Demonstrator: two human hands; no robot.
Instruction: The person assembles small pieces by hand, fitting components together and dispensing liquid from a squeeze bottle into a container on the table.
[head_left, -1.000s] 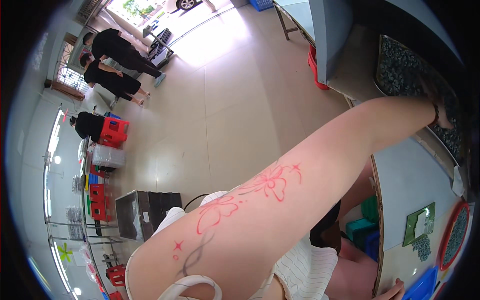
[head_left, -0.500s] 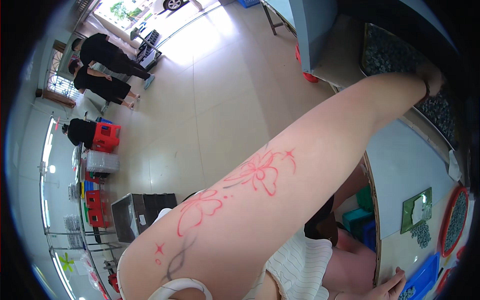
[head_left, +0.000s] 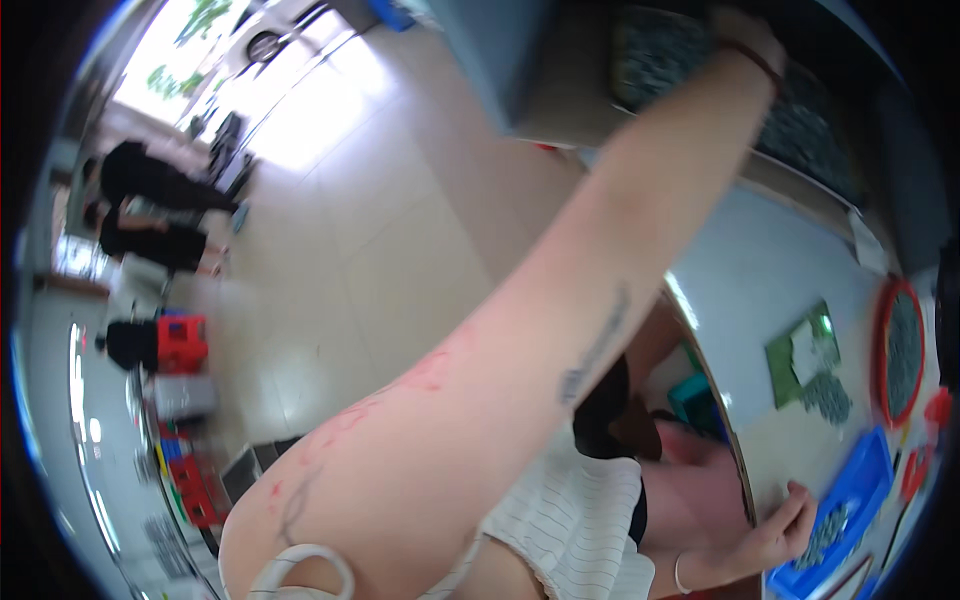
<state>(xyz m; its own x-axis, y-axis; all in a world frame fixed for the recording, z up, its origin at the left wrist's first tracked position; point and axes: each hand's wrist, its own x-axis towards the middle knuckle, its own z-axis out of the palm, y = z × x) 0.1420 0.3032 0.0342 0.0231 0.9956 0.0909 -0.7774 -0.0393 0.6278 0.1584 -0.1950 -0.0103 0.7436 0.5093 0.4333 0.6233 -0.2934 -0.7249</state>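
Note:
My left arm reaches across the view to a tray [head_left: 815, 178] of small grey-blue pieces [head_left: 810, 135] inside a dark, box-like enclosure. My left hand [head_left: 748, 38] is over or in those pieces, a red band round its wrist; its fingers are blurred and mostly hidden. At the lower right, my right hand [head_left: 785, 528] has its fingers curled together beside a blue tray [head_left: 872, 470], and whatever it may hold is hidden. Similar small pieces [head_left: 825, 535] lie in the blue tray.
On the table [head_left: 735, 255] are a green sheet or tray [head_left: 785, 372], a loose pile of pieces [head_left: 828, 400] and a red-rimmed round tray [head_left: 882, 360]. A grey panel [head_left: 490, 60] borders the enclosure. Two people stand at far left, and another sits near red stools [head_left: 182, 345].
The view has shifted, and my left forearm has turned, showing another side. My left hand stays at the tray in the enclosure. More of my right hand and the blue tray show.

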